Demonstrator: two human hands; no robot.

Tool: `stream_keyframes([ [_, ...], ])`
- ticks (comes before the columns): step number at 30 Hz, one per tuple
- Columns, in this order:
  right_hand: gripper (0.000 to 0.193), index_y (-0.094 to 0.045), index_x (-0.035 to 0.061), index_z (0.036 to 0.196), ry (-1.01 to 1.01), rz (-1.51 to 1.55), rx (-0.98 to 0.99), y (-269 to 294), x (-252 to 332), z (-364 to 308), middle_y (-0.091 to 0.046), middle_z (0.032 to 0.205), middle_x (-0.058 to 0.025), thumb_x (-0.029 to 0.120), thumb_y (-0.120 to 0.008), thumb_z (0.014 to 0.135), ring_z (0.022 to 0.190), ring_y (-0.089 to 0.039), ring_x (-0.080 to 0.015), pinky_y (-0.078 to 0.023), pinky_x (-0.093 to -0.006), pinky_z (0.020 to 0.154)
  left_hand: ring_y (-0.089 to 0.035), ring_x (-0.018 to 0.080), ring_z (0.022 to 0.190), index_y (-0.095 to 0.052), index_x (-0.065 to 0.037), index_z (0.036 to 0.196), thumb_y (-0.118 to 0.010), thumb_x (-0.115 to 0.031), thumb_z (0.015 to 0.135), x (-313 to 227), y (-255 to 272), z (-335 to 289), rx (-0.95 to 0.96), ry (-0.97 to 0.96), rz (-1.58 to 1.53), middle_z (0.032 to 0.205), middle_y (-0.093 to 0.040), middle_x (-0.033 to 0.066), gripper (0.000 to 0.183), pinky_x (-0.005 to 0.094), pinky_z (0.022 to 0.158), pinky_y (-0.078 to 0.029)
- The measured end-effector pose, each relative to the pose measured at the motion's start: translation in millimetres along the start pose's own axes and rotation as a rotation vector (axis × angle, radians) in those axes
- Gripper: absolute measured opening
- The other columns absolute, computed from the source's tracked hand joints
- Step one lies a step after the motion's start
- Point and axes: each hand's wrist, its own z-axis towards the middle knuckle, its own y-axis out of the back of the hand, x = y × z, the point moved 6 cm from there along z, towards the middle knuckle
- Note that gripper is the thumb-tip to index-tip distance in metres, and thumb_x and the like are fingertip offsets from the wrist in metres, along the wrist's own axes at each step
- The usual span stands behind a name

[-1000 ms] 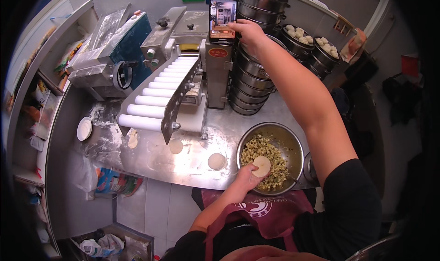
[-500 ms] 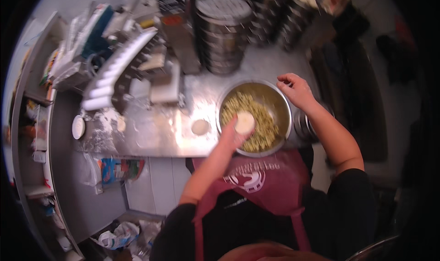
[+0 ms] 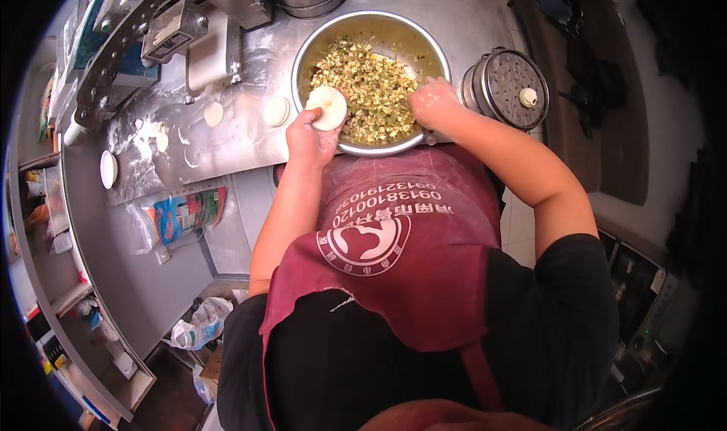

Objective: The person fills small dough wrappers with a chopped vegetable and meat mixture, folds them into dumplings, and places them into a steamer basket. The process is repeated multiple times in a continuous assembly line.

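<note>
Left hand [image 3: 312,138] pinches dough round [image 3: 330,108] over bowl's [image 3: 415,39] left rim, counter's [image 3: 246,139] near edge. Right hand [image 3: 436,105] at filling [image 3: 363,75], fingers hidden, can't tell. Best: round level, edge clean.

- Left hand [image 3: 314,137]: cupped, thumb raised along its left side.
- Left arm [image 3: 284,219]: slopes down and slightly left from that hand.
- Right hand [image 3: 437,104]: right of the other, knuckles up, fingertips hidden.
- Right arm [image 3: 530,162]: elbow bent, below and right of its hand.

One metal bowl [image 3: 410,42], one bun [image 3: 528,97]
</note>
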Motion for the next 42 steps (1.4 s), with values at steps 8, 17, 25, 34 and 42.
stream_keyframes([
  [8,0.021,-0.071,0.0086,0.096,0.005,-0.043,0.203,4,11,1,-0.070,0.099,-0.0108,0.014,-0.054,0.085,0.095,-0.067,-0.0273,-0.050,-0.0429,0.080,-0.053,0.0403,0.118,-0.038,0.007,0.132,-0.032,-0.025,0.101,-3,-10,-2,0.018,-0.014,0.048,0.128,-0.052,0.0260,0.045,0.0517,0.100,-0.045],
  [17,0.024,-0.069,-0.0016,0.095,-0.177,0.187,-0.186,-11,-39,42,-0.068,0.099,-0.0214,0.010,-0.052,0.083,0.092,-0.067,-0.0327,-0.054,-0.0408,0.081,-0.049,0.0388,0.122,-0.042,0.007,0.128,-0.045,0.001,0.083,-5,-7,6,-0.022,-0.083,0.122,0.128,-0.051,0.0237,0.046,0.0532,0.106,-0.039],
  [25,0.019,-0.066,-0.0059,0.086,-0.246,1.105,0.303,-46,-29,29,-0.064,0.073,-0.0128,0.011,-0.063,0.080,0.051,-0.057,-0.0190,-0.045,-0.0327,0.044,-0.051,0.0370,0.121,-0.041,0.009,0.129,-0.040,-0.009,0.083,-5,-3,17,-0.068,-0.060,-0.008,0.129,-0.052,0.0227,0.049,0.0503,0.104,-0.042],
  [34,0.018,-0.057,-0.0074,0.104,-0.469,2.225,0.213,-25,0,-16,-0.060,0.080,-0.0096,0.003,-0.057,0.089,0.054,-0.047,-0.0058,-0.032,-0.0157,0.039,-0.063,0.0253,0.099,-0.053,0.004,0.117,-0.044,-0.018,0.098,21,-4,62,-0.242,-0.270,0.284,0.108,-0.062,0.0142,0.031,0.0380,0.088,-0.052],
  [42,0.043,-0.053,0.0059,0.128,-0.113,0.561,-0.575,13,32,-23,-0.055,0.102,-0.0173,0.006,-0.052,0.085,0.086,-0.060,-0.0360,-0.051,-0.0455,0.076,-0.062,0.0254,0.091,-0.051,0.001,0.116,-0.036,-0.029,0.102,49,-100,60,-0.204,-0.142,-0.056,0.104,-0.060,0.0137,0.036,0.0405,0.079,-0.052],
])
